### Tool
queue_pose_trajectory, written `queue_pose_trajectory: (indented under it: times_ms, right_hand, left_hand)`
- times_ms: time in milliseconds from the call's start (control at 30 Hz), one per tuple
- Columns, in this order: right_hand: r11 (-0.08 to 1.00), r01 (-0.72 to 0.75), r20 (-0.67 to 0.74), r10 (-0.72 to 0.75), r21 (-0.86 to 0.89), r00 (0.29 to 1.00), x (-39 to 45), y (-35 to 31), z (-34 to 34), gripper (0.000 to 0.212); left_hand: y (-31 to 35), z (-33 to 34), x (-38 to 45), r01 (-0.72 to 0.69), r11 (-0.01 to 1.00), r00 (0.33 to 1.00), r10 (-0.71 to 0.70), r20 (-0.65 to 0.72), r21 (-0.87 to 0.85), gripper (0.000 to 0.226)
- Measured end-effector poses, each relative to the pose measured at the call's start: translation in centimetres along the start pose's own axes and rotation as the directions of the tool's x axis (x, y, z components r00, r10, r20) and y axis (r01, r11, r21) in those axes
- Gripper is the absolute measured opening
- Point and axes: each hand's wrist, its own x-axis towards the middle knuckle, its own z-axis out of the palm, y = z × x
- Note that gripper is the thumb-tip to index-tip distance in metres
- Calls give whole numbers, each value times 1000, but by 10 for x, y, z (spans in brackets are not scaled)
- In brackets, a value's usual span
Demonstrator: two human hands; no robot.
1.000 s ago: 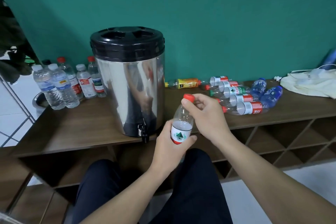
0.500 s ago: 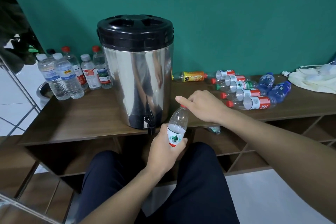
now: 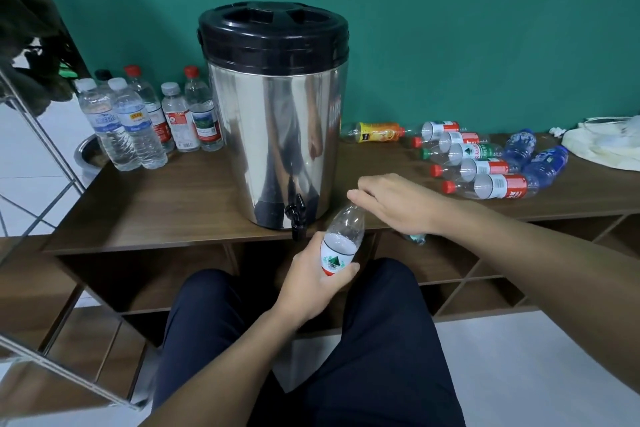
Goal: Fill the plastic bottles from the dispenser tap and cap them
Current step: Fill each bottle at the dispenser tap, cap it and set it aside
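My left hand point(image 3: 313, 282) has its grip curled round the lower body of a clear plastic water bottle point(image 3: 341, 244) with a white, red and green label, holding it tilted with the neck leaning up and to the right, over my lap and just in front of the counter point(image 3: 166, 208) edge. My right hand point(image 3: 398, 201) sits over the bottle's mouth, fingertips point(image 3: 355, 196) closed on the top; the cap itself is hidden under them, so I cannot tell whether it is on. The bottle is just right of the black tap point(image 3: 296, 213) at the foot of the steel dispenser point(image 3: 277, 135) with its black lid point(image 3: 273, 31). Left of the dispenser stands a cluster of upright capped bottles point(image 3: 138, 121). To the right, well apart from my hands, a row of bottles lies on its side point(image 3: 485, 166), mostly red-capped, with two blue ones point(image 3: 543, 163) behind and a pale cloth point(image 3: 602, 149) at the far end.
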Motion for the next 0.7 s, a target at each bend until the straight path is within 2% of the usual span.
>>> queue_pose_trajectory:
  times_ms: [167, 333, 500, 567, 633, 700]
  right_hand:
    - [993, 67, 179, -48, -101, 983, -6, 1, -5, 40]
    - [986, 146, 245, -123, -81, 962, -9, 3, -2, 29]
    - [956, 286, 238, -264, -63, 935, -11, 6, 2, 16]
    - [949, 310, 201, -293, -59, 935, -10, 9, 5, 18]
    - [962, 272, 124, -269, -6, 955, -7, 11, 13, 23]
    - [980, 181, 36, -185, 86, 982, -1, 14, 26, 25]
  left_hand:
    - [-13, -11, -1, -11, 998, 992, 20, 128, -69, 40]
    - [-24, -20, -4, -1, 993, 976, 27, 215, -119, 45]
    - [-40, -27, -5, 38, 994, 968, -11, 250, -107, 44]
    - [-45, -27, -5, 38, 995, 969, -13, 248, -93, 44]
    - [-50, -28, -6, 67, 991, 973, -38, 229, -117, 44]
    - [-57, -28, -8, 104, 986, 975, -74, 211, -134, 45]
